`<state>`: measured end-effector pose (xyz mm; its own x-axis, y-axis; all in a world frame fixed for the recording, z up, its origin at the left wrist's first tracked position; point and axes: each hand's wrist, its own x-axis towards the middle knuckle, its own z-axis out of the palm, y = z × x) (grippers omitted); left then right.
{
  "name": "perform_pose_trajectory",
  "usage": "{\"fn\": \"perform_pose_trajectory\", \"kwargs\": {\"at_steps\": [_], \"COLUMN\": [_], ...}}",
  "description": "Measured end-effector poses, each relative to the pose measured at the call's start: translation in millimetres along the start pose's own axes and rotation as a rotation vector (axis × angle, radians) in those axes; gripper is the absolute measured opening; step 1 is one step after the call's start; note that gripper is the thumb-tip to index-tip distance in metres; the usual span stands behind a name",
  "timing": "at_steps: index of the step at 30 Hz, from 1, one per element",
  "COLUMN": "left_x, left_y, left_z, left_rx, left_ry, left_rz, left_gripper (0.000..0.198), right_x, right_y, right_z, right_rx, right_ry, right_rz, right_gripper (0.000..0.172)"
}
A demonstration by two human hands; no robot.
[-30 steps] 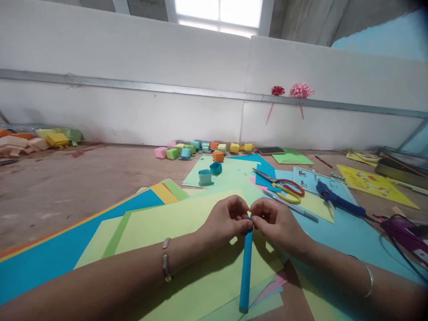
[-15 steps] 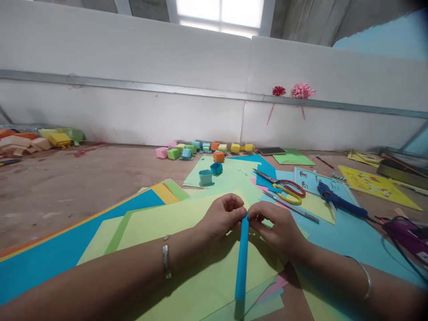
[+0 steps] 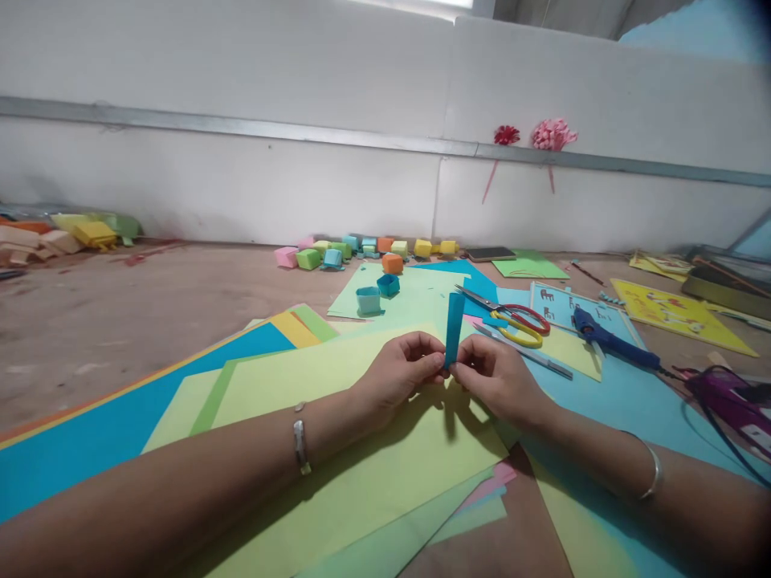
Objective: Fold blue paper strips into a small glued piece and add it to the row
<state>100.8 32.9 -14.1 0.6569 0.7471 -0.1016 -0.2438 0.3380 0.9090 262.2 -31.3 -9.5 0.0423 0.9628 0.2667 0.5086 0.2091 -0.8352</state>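
The blue paper strip (image 3: 454, 325) points up

It stands over the yellow-green paper (image 3: 385, 482), its long side running up and down, its top tipped a bit right. The left hand (image 3: 401, 371) and right hand (image 3: 501, 379) pinch its bottom end in their fingers.

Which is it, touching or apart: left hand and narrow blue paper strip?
Touching: in the head view, the left hand meets the strip at its lower end.
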Motion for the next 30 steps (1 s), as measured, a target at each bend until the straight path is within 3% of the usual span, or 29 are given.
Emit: {"fn": "perform_pose_trajectory", "kwargs": {"at_steps": [8,15,17,22,30], "left_x": [-3.5,-5.0,-5.4,-6.7,-4.9], "left_y": [2.7,5.2,6.2,9.1,5.5], "left_z": [3.9,5.6,6.2,7.2,4.6], "left_rx": [0.173,0.257,0.267,0.283,0.179], "left_ry": [0.033,0.056,0.060,0.061,-0.010], "left_rz": [0.112,0.082,0.074,0.061,0.067], "left_gripper": [0.026,0.018,0.013,0.011,0.016], "right_x": [-0.7,-0.8,-0.6,-1.5,-5.6], "right_y": [-0.9,-6.7,-7.3,-7.1,-5.8], "right_z": [2.5,-0.4,-1.7,-3.0,-0.6], "right_rx": [0.184,0.181,0.124,0.044,-0.022], "right_ry": [-0.025,-0.042,-0.040,-0.047,-0.029], "right_rz": [0.057,0.048,0.030,-0.026,-0.222], "right_gripper": [0.011,0.006,0.001,0.010,0.008]}}
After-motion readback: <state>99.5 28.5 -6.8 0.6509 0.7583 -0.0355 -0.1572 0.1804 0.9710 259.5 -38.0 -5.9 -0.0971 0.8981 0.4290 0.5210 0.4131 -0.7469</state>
